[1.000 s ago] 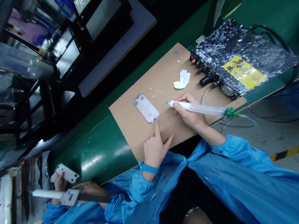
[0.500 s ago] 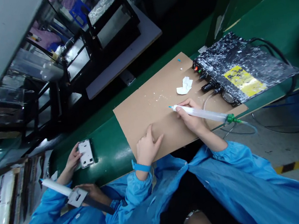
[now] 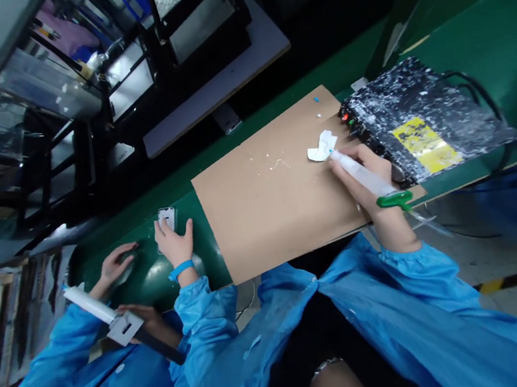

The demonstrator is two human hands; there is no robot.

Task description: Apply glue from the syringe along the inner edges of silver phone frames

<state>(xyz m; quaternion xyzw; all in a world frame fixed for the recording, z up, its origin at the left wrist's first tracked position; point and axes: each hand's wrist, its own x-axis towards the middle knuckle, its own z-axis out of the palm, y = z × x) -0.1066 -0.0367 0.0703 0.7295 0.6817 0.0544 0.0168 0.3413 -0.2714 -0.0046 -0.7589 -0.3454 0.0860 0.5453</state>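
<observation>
My right hand [image 3: 367, 173] is closed around a dispensing syringe [image 3: 361, 172] with a green cap and a thin tube at its back end. The syringe's blue tip meets a crumpled white tissue [image 3: 323, 147] on the cardboard sheet [image 3: 266, 218]. My left hand [image 3: 177, 242], with a blue wristband, reaches over a small white rectangular housing [image 3: 167, 215] on the green bench. Its fingers lie over the housing and its thumb is spread apart; I cannot tell whether they grip it.
A paint-flecked black control box [image 3: 429, 114] with knobs and cables stands at the right. To my left, a co-worker's hand [image 3: 118, 263] rests near the bench; the other holds a dispensing gun [image 3: 118, 323]. Stacked cardboard [image 3: 12, 315] lies far left, with a shelf [image 3: 221, 90] behind.
My right hand has brought the syringe right and up to the tissue. My left hand has left the cardboard and moved left to the housing. The co-worker's hand has released the housing.
</observation>
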